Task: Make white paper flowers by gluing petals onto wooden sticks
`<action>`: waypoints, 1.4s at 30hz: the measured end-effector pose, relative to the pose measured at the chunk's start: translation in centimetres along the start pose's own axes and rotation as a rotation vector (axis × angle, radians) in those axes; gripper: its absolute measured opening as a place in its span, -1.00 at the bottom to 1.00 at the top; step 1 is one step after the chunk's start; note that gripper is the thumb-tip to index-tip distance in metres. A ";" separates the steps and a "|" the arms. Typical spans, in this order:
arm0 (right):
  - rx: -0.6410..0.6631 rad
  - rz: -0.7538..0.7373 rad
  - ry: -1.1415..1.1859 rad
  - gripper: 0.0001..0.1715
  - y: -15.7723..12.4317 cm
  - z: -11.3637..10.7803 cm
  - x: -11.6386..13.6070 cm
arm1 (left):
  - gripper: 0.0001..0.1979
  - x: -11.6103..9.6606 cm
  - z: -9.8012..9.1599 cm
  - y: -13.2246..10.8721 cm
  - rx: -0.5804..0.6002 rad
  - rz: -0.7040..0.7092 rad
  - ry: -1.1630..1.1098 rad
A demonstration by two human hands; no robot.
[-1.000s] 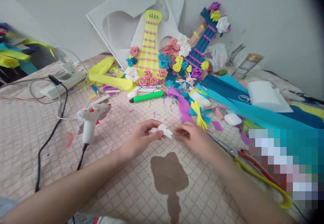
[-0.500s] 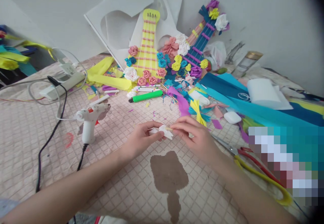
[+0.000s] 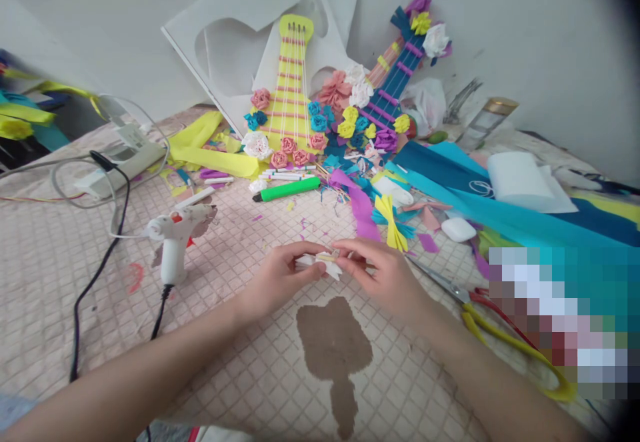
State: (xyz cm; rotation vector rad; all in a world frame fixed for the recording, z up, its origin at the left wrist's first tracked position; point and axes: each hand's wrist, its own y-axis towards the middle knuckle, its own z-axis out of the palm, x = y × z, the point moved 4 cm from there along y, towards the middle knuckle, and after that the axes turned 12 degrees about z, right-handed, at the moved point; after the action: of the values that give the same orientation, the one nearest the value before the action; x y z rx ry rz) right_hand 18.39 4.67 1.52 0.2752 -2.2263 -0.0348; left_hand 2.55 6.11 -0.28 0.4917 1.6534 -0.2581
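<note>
Between thumb and fingers, my left hand (image 3: 285,269) pinches a small folded piece of white crepe paper (image 3: 332,270). My right hand (image 3: 373,262) is closed on a thin pale wooden stick (image 3: 327,258), whose tip lies against the white paper. Both hands are close together, just above the table. Below them on the tabletop is a brown guitar-shaped patch (image 3: 334,339). To the left a white hot glue gun (image 3: 175,242) stands on its handle. Scissors with red and yellow handles (image 3: 473,302) lie beside my right forearm.
At the back lean a yellow paper guitar (image 3: 293,89) and a blue one (image 3: 395,92), both with paper flowers. A green marker (image 3: 290,189), paper scraps, a power strip (image 3: 120,169), blue crepe paper (image 3: 440,175) and a white roll (image 3: 517,179) surround the work area. Black cord runs down the left.
My right hand has shifted slightly left, its fingers now closer over the white paper. The stick's tip has moved further across the paper. My left hand keeps its hold almost in place.
</note>
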 end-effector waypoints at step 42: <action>0.081 0.197 0.153 -0.79 -0.2 1.1 -0.5 | -0.88 -1.3 0.2 -0.6 0.007 0.422 0.471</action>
State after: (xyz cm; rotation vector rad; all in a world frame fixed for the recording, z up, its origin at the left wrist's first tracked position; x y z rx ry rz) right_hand 17.87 4.54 0.44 0.0977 -2.0952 0.1776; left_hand 2.58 5.23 0.91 0.9436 1.9482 0.1801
